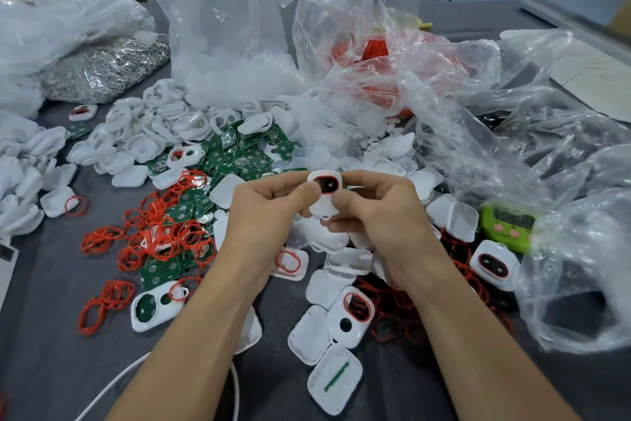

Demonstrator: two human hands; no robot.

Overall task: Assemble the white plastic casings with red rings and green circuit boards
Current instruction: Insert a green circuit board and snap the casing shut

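Observation:
Both hands hold one white plastic casing above the middle of the table; a red ring sits around its dark oval window. My left hand pinches the casing's left side, thumb pressed by the window. My right hand grips its right side with thumb and curled fingers. Loose red rings lie in a heap to the left. Green circuit boards are piled behind the hands and among the rings. White casing halves are heaped at the back left.
Crumpled clear plastic bags crowd the back and right side. Casings with red rings lie in front of my hands and at the right. A green device sits at the right. A white cable curves along the near edge.

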